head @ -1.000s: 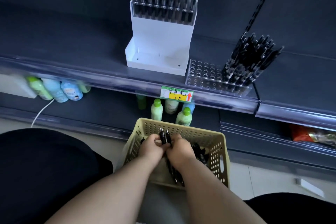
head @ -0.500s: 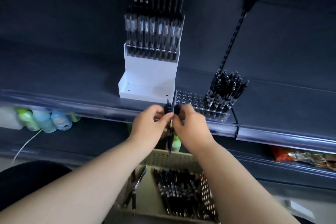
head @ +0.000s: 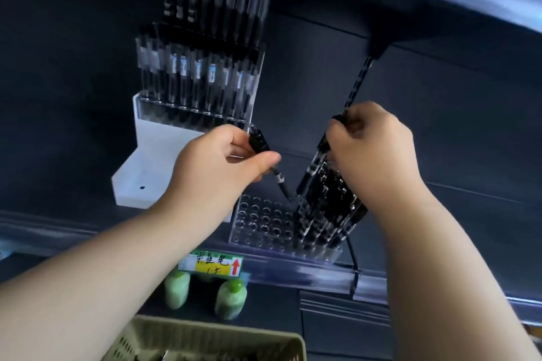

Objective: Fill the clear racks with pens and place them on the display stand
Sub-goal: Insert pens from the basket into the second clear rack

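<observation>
Over rack [head: 264, 223], left hand [head: 217, 164] pinching pen [head: 259, 142], right hand [head: 372, 149] gripping second pen [head: 315, 164]

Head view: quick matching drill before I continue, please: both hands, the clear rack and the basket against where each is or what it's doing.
1 left hand
2 right hand
3 clear rack
4 basket

A bottom of view, below the shelf
B grips a loose pen over empty holes
C on the shelf, partly filled
D pinches one of the racked pens

Pairs: 1-B, 2-D, 3-C, 4-A
</observation>
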Available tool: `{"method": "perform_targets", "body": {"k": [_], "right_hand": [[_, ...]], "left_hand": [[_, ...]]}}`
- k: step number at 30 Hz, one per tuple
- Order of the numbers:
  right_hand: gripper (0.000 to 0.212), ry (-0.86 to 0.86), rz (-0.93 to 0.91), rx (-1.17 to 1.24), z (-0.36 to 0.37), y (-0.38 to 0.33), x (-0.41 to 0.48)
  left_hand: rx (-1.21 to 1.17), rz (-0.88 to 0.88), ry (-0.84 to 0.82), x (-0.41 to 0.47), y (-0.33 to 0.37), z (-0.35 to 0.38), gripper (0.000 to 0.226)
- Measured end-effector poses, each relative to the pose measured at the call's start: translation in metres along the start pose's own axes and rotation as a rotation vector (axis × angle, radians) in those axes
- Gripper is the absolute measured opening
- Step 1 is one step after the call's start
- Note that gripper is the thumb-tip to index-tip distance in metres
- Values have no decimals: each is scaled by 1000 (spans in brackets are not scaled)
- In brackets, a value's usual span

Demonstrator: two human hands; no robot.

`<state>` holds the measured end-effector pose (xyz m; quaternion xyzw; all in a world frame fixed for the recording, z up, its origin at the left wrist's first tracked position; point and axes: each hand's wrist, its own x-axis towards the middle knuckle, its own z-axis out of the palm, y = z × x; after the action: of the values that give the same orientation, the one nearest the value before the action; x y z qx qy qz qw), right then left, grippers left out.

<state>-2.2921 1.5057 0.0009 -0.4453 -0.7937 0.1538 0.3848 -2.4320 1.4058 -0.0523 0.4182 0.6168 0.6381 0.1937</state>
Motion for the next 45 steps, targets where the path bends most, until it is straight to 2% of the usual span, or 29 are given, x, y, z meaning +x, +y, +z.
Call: {"method": "perform_targets", "body": {"k": [6,14,23,32,39,45], "right_hand": [[10,-14,24,-100,4,25,9],[7,-81,25,-159,15,31,19],[11,-171,9,-255,29,28,17],[15,-196,35,-227,32,24,14],[5,-196,27,-232,33,23,14],[12,-179,19,-236,34,26,14]], "left_hand": [[27,16,20,7,-9,-3,20],[45,-54,37,8,-29,-10,29],[109,-28,-19,4,-38,-7,36],[83,-12,-18,2,-38,-5,32],[73,2,-1,5,-39,4,20],[88,35,-11,14,-34,21,22]]}}
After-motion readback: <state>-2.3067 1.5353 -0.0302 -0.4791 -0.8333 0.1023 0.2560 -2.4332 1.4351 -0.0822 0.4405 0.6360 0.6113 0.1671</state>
